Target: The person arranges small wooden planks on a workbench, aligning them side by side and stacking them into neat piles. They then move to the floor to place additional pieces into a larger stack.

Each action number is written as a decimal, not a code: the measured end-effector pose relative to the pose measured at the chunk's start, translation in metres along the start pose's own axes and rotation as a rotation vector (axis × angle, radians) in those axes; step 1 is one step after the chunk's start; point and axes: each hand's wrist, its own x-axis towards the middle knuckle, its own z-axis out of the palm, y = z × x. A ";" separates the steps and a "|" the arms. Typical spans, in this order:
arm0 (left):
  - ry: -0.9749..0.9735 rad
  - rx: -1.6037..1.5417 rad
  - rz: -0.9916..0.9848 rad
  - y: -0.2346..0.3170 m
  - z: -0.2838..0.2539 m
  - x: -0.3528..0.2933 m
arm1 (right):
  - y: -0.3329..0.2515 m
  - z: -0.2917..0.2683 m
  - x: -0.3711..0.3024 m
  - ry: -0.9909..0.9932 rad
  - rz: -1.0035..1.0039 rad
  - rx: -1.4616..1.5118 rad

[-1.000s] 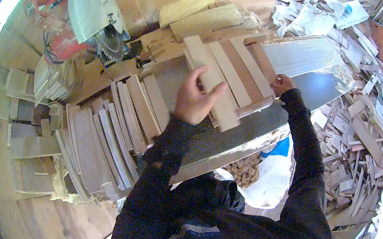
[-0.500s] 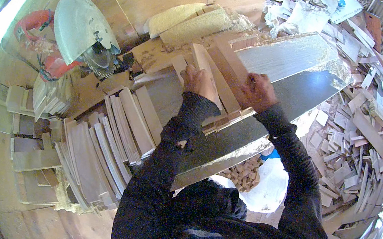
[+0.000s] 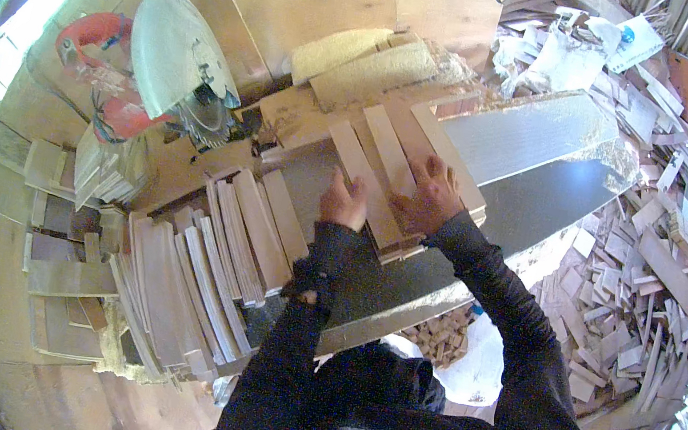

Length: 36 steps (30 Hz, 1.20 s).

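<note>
Several flat wooden strips lie side by side on the dark metal table of the saw (image 3: 537,187). My left hand (image 3: 344,203) is at the outer edge of the leftmost strip (image 3: 361,173), its thumb and forefinger apart and the other fingers curled partly out of sight. Resting on the strips is my right hand (image 3: 432,200), fingers spread over the middle strip (image 3: 391,146) and its neighbour. Another strip (image 3: 446,141) lies right of that hand. Wood shows between the strips, so they seem to lie on more boards.
A circular saw blade (image 3: 204,123) under a pale guard (image 3: 176,53) stands beyond the table's left end. Rows of stacked strips (image 3: 198,282) sit at the left. Offcuts (image 3: 613,276) heap on the right; small blocks (image 3: 440,338) fill a white sack (image 3: 478,362) below the table.
The strips that stood apart and tilted now lie flatter and closer together. My right hand has moved left onto them, and my left hand has dropped from its strip's upper part to its edge.
</note>
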 end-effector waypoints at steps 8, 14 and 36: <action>-0.149 -0.179 -0.097 -0.011 0.023 -0.008 | -0.008 -0.019 -0.015 -0.075 -0.157 0.003; -0.006 -0.224 0.101 -0.013 0.011 -0.012 | -0.022 -0.023 -0.017 0.097 -0.170 0.276; 0.387 0.652 -0.473 -0.103 -0.279 -0.171 | -0.293 0.042 -0.106 -0.395 -0.493 0.644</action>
